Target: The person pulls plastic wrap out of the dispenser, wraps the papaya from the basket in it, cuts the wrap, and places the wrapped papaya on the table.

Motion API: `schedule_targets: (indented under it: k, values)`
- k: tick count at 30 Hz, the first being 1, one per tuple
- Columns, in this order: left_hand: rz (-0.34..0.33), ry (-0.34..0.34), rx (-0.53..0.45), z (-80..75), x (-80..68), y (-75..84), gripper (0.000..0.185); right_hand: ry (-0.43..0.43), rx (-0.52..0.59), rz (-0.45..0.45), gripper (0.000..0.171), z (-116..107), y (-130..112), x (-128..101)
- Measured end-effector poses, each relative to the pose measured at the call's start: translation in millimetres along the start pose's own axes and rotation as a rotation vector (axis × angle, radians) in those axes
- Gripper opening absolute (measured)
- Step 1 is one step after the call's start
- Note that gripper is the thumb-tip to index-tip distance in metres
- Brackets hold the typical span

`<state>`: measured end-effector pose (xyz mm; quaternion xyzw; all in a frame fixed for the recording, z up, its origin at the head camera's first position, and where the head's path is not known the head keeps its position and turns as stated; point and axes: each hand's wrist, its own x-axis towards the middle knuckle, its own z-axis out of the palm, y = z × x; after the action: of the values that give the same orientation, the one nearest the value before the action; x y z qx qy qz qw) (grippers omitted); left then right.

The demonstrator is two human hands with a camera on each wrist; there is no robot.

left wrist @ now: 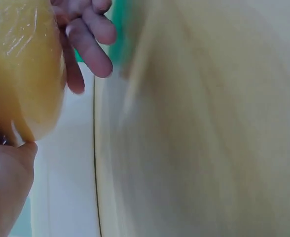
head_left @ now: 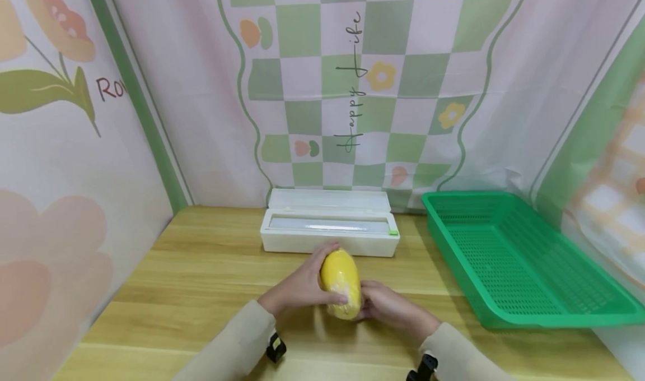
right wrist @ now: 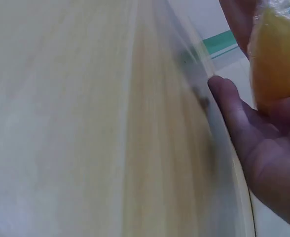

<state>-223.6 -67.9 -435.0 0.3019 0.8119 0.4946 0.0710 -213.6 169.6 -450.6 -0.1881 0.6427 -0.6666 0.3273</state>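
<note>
A yellow oval fruit (head_left: pixel 340 277), tilted and wrapped in shiny cling film, is held between both hands over the middle of the table. On its left side my left hand (head_left: pixel 304 280) grips it, with the thumb across the near face and the fingers reaching round the far end. My right hand (head_left: pixel 388 305) holds the lower right side, its fingertips partly hidden behind the fruit. The right wrist view shows a digit of the right hand (right wrist: pixel 273 143) against the film, which is bunched near the fruit's top. Close behind stands a white cling film dispenser (head_left: pixel 327 242), lid raised, film roll inside.
A green plastic basket (head_left: pixel 456 258) with slotted walls stands on the right of the wooden table (head_left: pixel 201 269). Patterned curtains (head_left: pixel 342 89) close off the back and both sides. The dispenser's raised lid (head_left: pixel 327 200) leans toward the back curtain.
</note>
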Motion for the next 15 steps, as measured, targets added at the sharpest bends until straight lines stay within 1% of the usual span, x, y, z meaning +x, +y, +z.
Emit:
schedule_targets:
  k: [2, 4, 7, 12, 15]
  values:
    - [-0.004, -0.010, -0.004, -3.0, -0.6, -1.6, 0.113, 0.006, 0.012, -0.013, 0.043, 0, -1, 0]
    - [-0.017, -0.018, 0.008, -6.4, -1.4, -2.6, 0.113, 0.032, 0.021, -0.022, 0.043, -1, -2, -1]
    - [-0.028, -0.015, 0.068, -10.7, -1.8, -5.5, 0.115, 0.070, 0.020, -0.016, 0.047, -2, -5, -2]
    - [-0.044, 0.025, 0.197, -16.2, -2.6, -14.8, 0.118, 0.162, 0.006, -0.016, 0.061, -3, -10, -6]
    - [-0.042, 0.029, 0.230, -17.8, -2.8, -21.7, 0.120, 0.230, -0.030, -0.037, 0.065, -3, -11, -9]
